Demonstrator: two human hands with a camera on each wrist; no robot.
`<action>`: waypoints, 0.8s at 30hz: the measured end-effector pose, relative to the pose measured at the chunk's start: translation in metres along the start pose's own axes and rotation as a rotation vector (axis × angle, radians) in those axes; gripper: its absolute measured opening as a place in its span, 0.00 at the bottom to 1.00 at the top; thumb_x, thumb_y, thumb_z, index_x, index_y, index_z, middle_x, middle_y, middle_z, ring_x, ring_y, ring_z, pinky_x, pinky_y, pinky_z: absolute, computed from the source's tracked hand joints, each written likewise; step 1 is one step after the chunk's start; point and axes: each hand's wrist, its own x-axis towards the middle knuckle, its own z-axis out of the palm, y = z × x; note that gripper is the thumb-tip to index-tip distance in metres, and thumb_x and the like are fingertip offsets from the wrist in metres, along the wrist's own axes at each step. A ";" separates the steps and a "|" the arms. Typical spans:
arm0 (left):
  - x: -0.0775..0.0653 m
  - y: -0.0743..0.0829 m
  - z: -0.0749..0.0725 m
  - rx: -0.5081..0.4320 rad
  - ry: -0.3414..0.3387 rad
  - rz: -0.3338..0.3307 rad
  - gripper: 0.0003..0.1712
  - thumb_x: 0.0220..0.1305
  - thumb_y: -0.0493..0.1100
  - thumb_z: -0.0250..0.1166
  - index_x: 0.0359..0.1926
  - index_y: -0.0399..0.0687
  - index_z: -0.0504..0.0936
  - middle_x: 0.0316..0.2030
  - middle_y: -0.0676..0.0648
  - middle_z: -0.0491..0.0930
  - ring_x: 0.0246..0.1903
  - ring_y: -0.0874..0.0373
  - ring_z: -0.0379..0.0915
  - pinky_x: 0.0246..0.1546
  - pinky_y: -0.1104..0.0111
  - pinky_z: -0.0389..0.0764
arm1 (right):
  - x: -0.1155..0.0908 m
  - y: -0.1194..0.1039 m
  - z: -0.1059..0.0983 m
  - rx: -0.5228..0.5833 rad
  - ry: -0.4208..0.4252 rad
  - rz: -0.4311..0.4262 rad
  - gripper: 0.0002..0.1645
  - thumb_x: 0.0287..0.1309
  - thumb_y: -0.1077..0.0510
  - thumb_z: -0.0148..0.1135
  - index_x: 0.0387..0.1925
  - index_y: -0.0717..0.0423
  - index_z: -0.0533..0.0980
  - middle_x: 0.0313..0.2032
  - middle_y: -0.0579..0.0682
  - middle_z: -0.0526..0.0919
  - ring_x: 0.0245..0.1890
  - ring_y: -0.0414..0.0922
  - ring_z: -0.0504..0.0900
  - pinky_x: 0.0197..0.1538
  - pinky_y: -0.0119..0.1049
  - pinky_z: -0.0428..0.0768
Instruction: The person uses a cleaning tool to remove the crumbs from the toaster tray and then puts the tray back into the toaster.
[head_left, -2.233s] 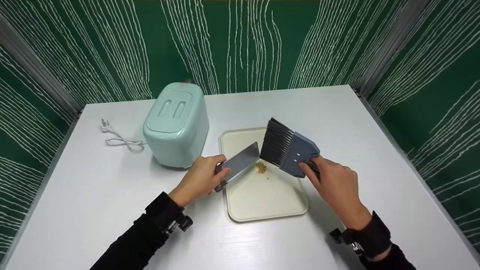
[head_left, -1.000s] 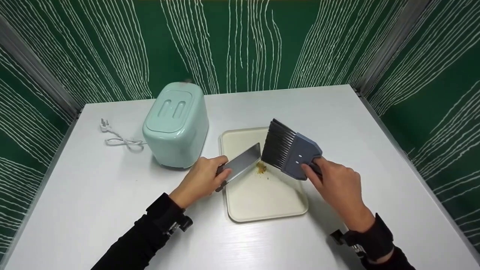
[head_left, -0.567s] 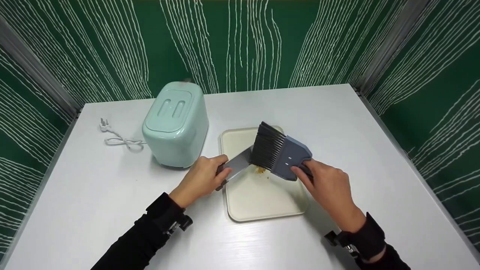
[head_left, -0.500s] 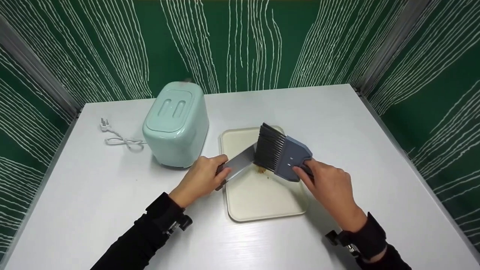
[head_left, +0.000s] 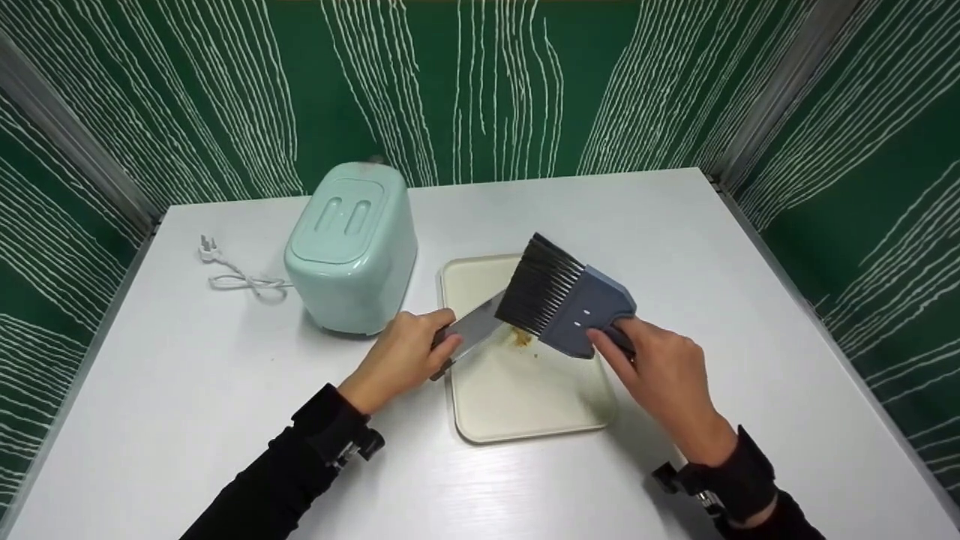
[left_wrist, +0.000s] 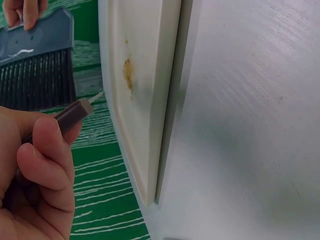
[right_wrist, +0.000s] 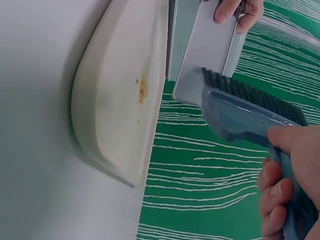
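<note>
1. Right hand (head_left: 664, 375) grips the brush (head_left: 564, 301) with curled fingers, thumb laid along it; left hand (head_left: 397, 356) pinches the metal plate (head_left: 476, 325) by its near-left end.
2. Mint toaster (head_left: 352, 247) stands toward the far left of the table (head_left: 150, 375).
3. Cream tray (head_left: 525, 405) lies right of it, beneath both tools.
4. Brush bristles overlap the plate's far-right end; contact cannot be told.
5. Plate hangs over the tray's left part.
6. Crumbs (head_left: 521, 338) lie on the tray, near mid-width. Brushing the plate seems the step in hand; the next move calls for a steady plate and light strokes.
</note>
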 end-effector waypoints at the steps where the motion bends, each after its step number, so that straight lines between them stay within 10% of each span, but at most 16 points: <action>1: 0.000 0.000 0.000 0.000 -0.001 -0.001 0.11 0.73 0.41 0.69 0.33 0.45 0.78 0.19 0.55 0.74 0.23 0.61 0.69 0.24 0.69 0.69 | 0.000 -0.001 0.001 0.014 0.005 -0.003 0.19 0.61 0.53 0.80 0.27 0.56 0.77 0.16 0.45 0.70 0.17 0.38 0.64 0.24 0.34 0.62; 24: -0.002 -0.001 -0.001 -0.028 -0.017 -0.022 0.13 0.74 0.40 0.68 0.31 0.46 0.75 0.18 0.58 0.66 0.23 0.61 0.69 0.24 0.70 0.68 | 0.003 0.005 -0.001 -0.041 0.015 0.082 0.18 0.64 0.51 0.77 0.32 0.61 0.79 0.14 0.52 0.72 0.13 0.50 0.73 0.19 0.44 0.67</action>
